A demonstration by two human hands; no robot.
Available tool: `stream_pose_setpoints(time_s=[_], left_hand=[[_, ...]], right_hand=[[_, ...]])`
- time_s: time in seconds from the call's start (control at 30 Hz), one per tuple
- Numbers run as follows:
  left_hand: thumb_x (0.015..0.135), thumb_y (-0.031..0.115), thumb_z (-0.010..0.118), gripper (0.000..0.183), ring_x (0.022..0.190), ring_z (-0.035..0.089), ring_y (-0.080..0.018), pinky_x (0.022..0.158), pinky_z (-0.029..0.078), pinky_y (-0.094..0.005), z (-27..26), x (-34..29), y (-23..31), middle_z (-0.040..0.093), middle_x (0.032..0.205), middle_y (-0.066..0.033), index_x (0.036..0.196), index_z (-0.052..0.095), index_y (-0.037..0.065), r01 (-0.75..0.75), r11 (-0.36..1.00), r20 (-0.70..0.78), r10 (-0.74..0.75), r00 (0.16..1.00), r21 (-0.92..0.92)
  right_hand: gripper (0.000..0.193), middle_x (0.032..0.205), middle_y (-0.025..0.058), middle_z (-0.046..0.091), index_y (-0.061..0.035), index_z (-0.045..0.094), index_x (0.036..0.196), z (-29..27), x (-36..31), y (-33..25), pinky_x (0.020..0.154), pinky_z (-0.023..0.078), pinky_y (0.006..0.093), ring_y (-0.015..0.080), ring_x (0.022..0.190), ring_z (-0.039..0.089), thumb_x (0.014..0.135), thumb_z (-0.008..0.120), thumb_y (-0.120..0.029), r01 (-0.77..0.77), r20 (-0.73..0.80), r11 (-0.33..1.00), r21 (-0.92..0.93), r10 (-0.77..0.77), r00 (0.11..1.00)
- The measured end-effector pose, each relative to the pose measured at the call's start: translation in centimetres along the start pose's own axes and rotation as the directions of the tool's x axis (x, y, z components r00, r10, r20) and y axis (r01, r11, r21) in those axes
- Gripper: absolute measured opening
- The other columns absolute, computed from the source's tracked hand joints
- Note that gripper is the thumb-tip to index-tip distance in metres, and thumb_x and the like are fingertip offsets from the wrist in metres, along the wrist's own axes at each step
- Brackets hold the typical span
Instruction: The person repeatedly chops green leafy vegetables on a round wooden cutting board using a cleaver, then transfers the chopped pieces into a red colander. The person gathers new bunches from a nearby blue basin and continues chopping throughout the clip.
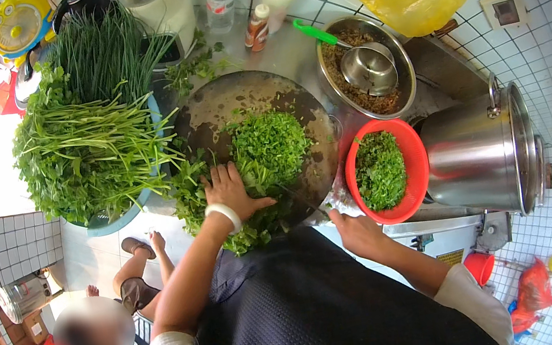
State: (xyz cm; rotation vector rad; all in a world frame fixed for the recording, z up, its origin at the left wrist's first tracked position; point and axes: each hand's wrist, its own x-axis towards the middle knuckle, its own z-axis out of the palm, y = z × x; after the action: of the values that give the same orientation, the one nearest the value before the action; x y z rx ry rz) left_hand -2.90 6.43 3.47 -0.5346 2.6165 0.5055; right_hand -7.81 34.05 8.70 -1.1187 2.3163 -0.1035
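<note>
A round chopping board [313, 108] lies before me on the counter. On it is a heap of finely chopped green herbs [275, 144]. Uncut leafy herbs [257, 235], like coriander, cover the board's near left part. My left hand [229, 194], with a white bangle at the wrist, lies on these leaves, fingers and thumb spread. At the board's near right edge my right hand [361, 233] is closed round the handle of a knife [303, 199]. The blade reaches left toward the leaves beside my left thumb, and its tip is hard to make out.
Left, a blue basin [123, 220] holds long-stemmed herbs and chives [104, 58]. Right stand a red basket [416, 161] of chopped greens, a steel bowl [409, 79] with brown filling and a ladle [370, 69], and a large steel pot [471, 149]. A person [137, 297] sits lower left.
</note>
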Motion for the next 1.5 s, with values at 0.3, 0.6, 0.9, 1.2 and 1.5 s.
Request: stream_pose_setpoints(time_s=[0.3,0.6,0.9,1.2,1.5], left_hand=[[0.061,0.048,0.079,0.104,0.127,0.033,-0.0401,0.104,0.026,-0.0561,3.5,-0.1,2.0,0.036,0.133,-0.0246,0.133,0.028,-0.008,0.144,0.989,-0.138,-0.148,0.979,-0.039],[0.062,0.047,0.078,0.1,0.13,0.03,-0.0392,0.105,0.024,-0.0544,3.4,-0.1,2.0,0.035,0.136,-0.0229,0.133,0.032,-0.007,0.148,0.985,-0.105,-0.157,0.982,-0.084],[0.065,0.035,0.078,0.063,0.102,0.053,-0.0334,0.086,0.044,-0.0426,4.3,2.0,0.8,0.054,0.107,-0.0169,0.107,0.045,0.0,0.041,0.973,-0.194,-0.087,0.977,-0.228],[0.064,0.027,0.077,0.059,0.106,0.048,-0.037,0.088,0.042,-0.0462,5.1,2.8,1.7,0.049,0.106,-0.0199,0.104,0.045,0.0,0.073,0.968,-0.219,-0.127,0.967,-0.238],[0.059,0.054,0.077,0.107,0.127,0.033,-0.0409,0.106,0.024,-0.0548,0.8,-1.3,1.5,0.034,0.137,-0.025,0.134,0.03,-0.006,0.16,0.978,-0.122,-0.177,0.977,-0.136]], right_hand=[[0.022,0.069,0.0214,0.062,-0.0013,0.039,0.098,-5.1,0.7,-1.0,0.052,0.048,0.0496,0.0398,0.06,0.061,0.078,0.047,0.002,0.075,-0.107,0.997,0.018,-0.072,0.992],[0.024,0.067,0.0244,0.06,0.0008,0.036,0.099,-4.4,8.5,-2.8,0.055,0.048,0.0526,0.0434,0.062,0.061,0.077,0.046,0.002,0.154,0.068,0.983,-0.101,-0.148,0.987],[0.022,0.072,0.0301,0.059,-0.0023,0.036,0.101,-0.3,11.6,-0.3,0.059,0.043,0.0581,0.049,0.068,0.057,0.088,0.051,-0.012,0.115,-0.267,0.982,0.149,-0.072,0.961],[0.022,0.067,0.0288,0.059,0.0005,0.036,0.099,-3.3,10.3,-2.1,0.06,0.045,0.0567,0.0484,0.065,0.058,0.083,0.05,-0.005,0.105,-0.051,0.994,-0.008,-0.106,0.993],[0.018,0.064,0.0239,0.06,-0.0015,0.038,0.099,-1.9,11.7,-1.6,0.052,0.048,0.0525,0.0433,0.059,0.06,0.09,0.049,-0.014,0.129,-0.232,0.991,0.035,-0.118,0.966]])
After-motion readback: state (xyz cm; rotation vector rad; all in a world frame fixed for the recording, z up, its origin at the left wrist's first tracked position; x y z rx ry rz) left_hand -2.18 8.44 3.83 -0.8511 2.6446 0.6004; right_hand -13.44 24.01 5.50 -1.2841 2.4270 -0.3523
